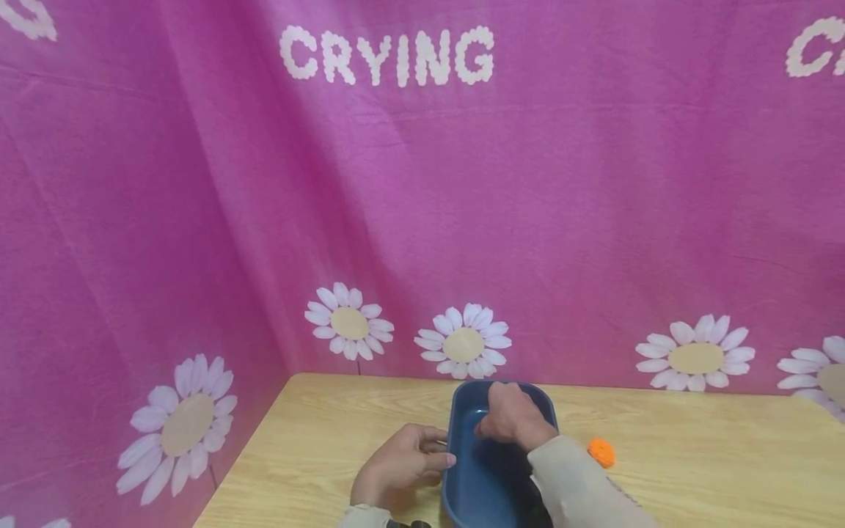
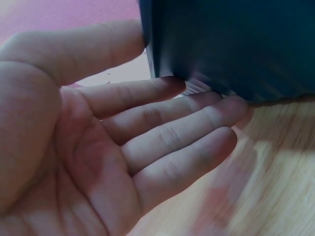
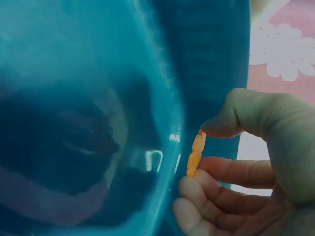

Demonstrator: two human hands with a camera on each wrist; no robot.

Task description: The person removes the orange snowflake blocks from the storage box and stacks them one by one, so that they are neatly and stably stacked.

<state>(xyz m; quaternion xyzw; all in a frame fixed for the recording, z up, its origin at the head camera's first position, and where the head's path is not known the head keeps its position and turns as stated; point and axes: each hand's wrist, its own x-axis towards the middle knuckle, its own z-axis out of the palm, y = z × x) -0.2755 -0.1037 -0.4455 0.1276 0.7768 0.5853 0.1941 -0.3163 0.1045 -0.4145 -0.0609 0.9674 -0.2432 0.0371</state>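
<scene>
A deep blue rectangular plastic tub (image 1: 472, 480) with rounded corners stands on the table. My right hand (image 1: 511, 416) reaches down inside it, near the far end. In the right wrist view, thumb and fingers pinch a thin orange piece with a bumpy edge (image 3: 196, 153), seen edge-on beside the tub's inner wall. At the tub's left side is my left hand (image 1: 404, 463), its thumb at the rim. The left wrist view has its fingers (image 2: 167, 137) nearly straight, their tips against or just under the outer wall; exact contact is unclear.
A round orange piece with a ridged edge (image 1: 601, 452) lies on the wooden table (image 1: 713, 462), right of the tub and close to my right sleeve (image 1: 581, 480). Behind and to the left hangs a magenta cloth (image 1: 561, 220) with daisies and white lettering.
</scene>
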